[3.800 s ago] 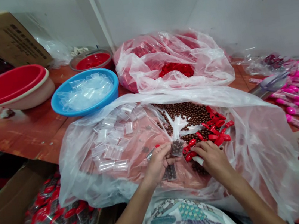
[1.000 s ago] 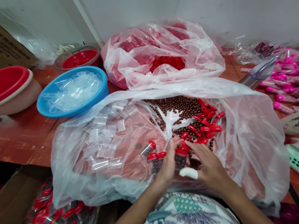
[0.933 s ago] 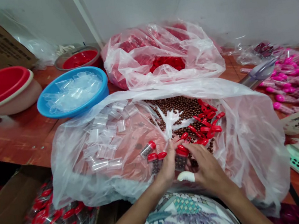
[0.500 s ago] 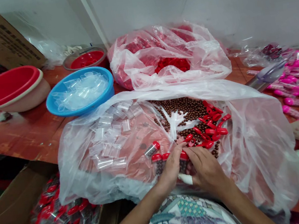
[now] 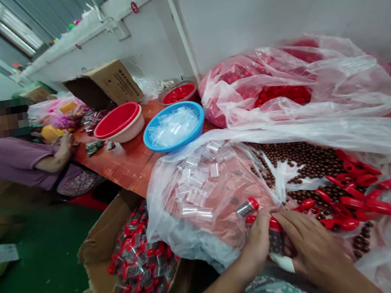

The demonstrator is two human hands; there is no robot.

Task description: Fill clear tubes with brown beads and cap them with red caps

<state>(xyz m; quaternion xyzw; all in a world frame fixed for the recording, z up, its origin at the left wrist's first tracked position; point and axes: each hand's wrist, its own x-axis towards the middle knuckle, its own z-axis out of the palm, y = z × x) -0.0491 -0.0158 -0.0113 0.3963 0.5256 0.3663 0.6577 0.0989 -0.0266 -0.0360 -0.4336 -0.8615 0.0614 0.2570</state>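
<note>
My left hand (image 5: pixel 258 241) and my right hand (image 5: pixel 306 238) are closed together at the near edge of a clear plastic sheet (image 5: pixel 179 228). Between them is a small clear container (image 5: pixel 276 241) with a red cap and dark beads inside. Another red cap (image 5: pixel 250 219) shows just behind my left fingers; its body is mostly hidden. A white wrap (image 5: pixel 282 262) covers one right-hand digit. A filled container (image 5: pixel 246 206) lies on the sheet beyond my left hand. Brown beads (image 5: pixel 304 161) and loose red caps (image 5: pixel 358 190) are heaped beyond my right hand.
Empty clear containers (image 5: pixel 200 178) lie on the sheet's left. Behind stand a blue basin (image 5: pixel 150 143) of clear pieces, stacked red basins (image 5: pixel 117 121) and a bag (image 5: pixel 349 87) of red parts. A carton (image 5: pixel 95 261) of filled containers sits below left. A co-worker (image 5: pixel 15 155) sits far left.
The view has swung left, bringing the co-worker and green floor into sight, while the pink-capped items on the right have gone out of view. My hands stay together around the red-capped containers.
</note>
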